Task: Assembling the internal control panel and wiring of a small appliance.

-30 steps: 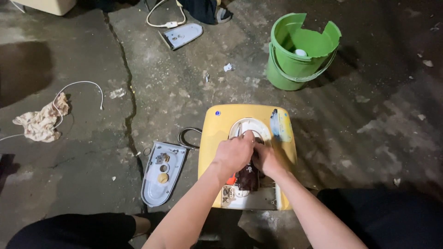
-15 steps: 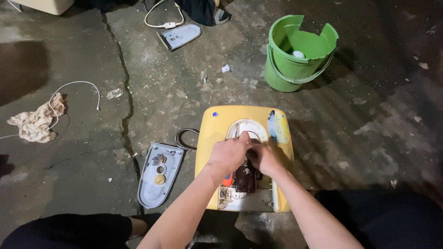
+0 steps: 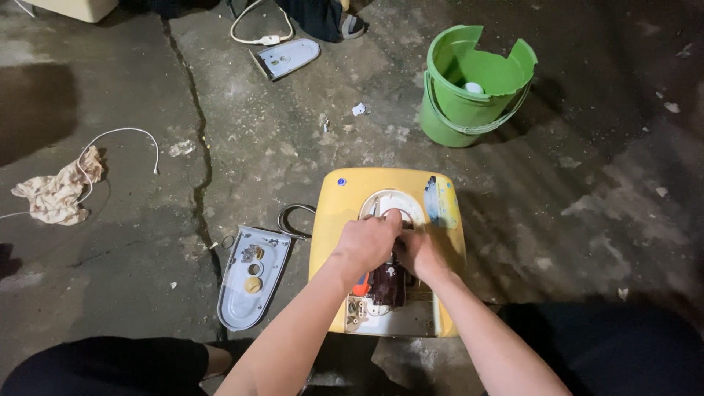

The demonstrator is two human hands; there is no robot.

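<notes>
A yellow appliance casing lies open on the concrete floor in front of me. Both hands work together over its round white opening. My left hand has its fingers curled around something at the opening's edge. My right hand is pressed close beside it, fingers tucked under the left. What they pinch is hidden by the fingers. Below the hands a dark brown part and an orange piece show inside the casing.
A grey cover plate with small parts lies left of the casing, by a dark cable loop. A broken green bucket stands at the back right. Another grey plate, a white cord and a rag lie further off.
The hands have stayed on the casing's opening, shifting only slightly. The view has drifted a little.
</notes>
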